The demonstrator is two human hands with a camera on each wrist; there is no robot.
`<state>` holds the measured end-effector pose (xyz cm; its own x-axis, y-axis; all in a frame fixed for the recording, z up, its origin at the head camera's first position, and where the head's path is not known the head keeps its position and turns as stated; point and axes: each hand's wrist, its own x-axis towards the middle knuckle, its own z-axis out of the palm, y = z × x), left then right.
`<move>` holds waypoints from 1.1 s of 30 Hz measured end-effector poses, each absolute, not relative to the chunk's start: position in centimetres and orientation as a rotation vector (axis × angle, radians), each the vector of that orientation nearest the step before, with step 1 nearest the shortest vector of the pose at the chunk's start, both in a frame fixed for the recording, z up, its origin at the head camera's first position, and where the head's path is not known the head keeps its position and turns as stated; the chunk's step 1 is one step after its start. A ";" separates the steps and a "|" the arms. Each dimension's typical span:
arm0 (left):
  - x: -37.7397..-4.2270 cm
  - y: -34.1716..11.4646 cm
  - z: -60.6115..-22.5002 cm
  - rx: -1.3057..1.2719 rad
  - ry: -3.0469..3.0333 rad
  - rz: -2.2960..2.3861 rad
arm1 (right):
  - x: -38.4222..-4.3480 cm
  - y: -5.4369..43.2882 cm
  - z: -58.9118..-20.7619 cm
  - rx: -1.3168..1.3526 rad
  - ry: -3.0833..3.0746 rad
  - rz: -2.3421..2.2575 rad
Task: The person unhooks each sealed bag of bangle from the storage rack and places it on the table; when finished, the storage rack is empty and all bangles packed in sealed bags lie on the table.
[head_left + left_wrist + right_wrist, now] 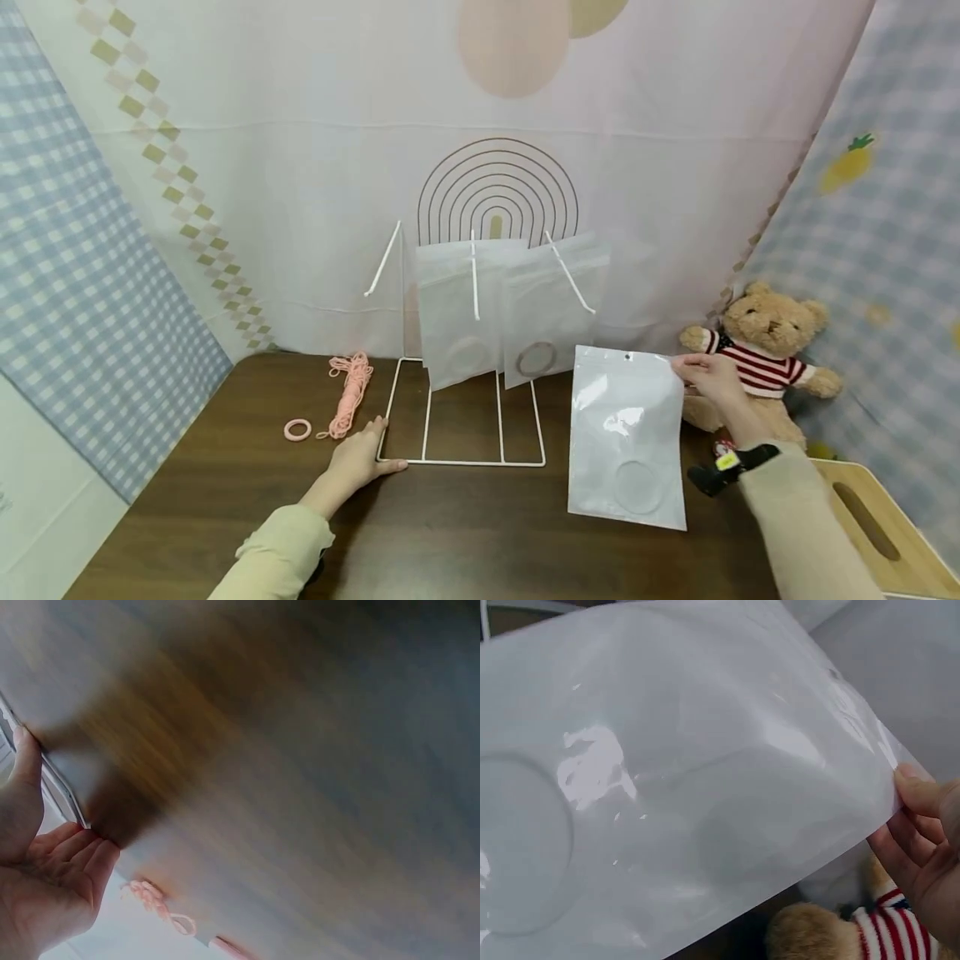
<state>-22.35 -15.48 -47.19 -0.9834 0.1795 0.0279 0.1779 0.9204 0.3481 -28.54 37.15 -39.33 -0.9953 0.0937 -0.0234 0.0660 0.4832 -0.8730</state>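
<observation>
A white wire display rack (461, 462) with three long prongs stands at the back middle. My left hand (360, 454) holds the front left corner of its base; in the left wrist view the thumb and curled fingers of the hand (56, 877) press against the wire. White zip bags (459, 317) hang on the middle and right prongs, and the left prong (382, 260) is bare. My right hand (712, 379) pinches the top right corner of another white zip bag (626, 433), which has a hang hole at its top. A round outline (570, 847) shows through its lower part.
Left of the rack lie a bundle of pink cord (351, 396) and a pink ring (297, 430). A teddy bear (765, 350) in a striped sweater sits at the right, behind the right arm. A wooden-lidded box (862, 500) with a slot stands at the right front.
</observation>
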 end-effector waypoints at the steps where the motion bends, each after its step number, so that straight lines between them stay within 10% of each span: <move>1: -22.3 -15.6 -47.1 0.285 3.073 0.560 | -29.1 36.7 -40.1 -0.140 -2.701 1.528; 19: -21.7 -15.3 -47.4 0.197 3.102 0.600 | -32.6 34.0 -44.8 0.017 -2.831 0.936; 33: -22.3 -15.4 -47.3 0.198 3.092 0.587 | -33.8 27.0 -34.6 -0.032 -2.448 1.462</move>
<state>-22.30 -15.37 -47.30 -0.9921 0.1208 0.0352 0.1253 0.9229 0.3641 -33.84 26.98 -34.61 -0.9579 0.1657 0.2346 -0.1279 0.4852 -0.8650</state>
